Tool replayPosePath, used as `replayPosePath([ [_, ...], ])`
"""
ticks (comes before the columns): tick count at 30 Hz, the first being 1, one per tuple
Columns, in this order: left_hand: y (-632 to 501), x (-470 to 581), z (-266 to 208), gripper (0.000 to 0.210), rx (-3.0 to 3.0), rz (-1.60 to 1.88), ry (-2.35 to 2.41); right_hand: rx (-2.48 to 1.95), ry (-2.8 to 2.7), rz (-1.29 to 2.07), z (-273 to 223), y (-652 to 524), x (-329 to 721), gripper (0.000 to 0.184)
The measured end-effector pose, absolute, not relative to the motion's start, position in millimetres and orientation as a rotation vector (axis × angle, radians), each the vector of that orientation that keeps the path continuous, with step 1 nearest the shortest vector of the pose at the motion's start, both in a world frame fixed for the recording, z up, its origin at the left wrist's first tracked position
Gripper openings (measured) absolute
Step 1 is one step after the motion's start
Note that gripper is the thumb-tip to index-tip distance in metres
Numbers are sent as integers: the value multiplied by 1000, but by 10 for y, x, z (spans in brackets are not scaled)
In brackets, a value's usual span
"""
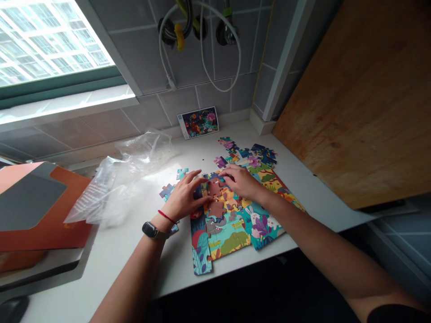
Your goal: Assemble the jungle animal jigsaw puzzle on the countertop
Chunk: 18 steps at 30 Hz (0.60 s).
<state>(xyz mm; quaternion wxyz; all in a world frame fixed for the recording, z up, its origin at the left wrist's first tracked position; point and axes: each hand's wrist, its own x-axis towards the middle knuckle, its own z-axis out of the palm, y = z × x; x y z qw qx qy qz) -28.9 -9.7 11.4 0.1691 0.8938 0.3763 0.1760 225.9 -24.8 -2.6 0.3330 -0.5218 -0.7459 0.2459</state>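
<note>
A partly joined jigsaw puzzle with bright animal pictures lies on the white countertop. My left hand, with a watch and red cord at the wrist, rests at its upper left edge; the fingers are spread and the thumb reaches over the brown pieces. At the puzzle's upper edge, my right hand has its thumb and fingers pinched on a small dark blue puzzle piece, mostly hidden by the fingertips. Loose puzzle pieces are heaped beyond the right hand. Several other pieces lie left of the left hand.
A picture card leans on the tiled wall. Crumpled clear plastic bags lie at left, beside an orange and grey box. A wooden board stands at right. White cable hangs from pipes above.
</note>
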Motion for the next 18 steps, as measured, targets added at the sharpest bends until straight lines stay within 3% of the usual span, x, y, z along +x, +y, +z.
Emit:
replayPosePath([
  [18, -93, -295, 97, 41, 2587, 455, 1044, -1279, -2290, 502, 60, -275, 2376, 23],
])
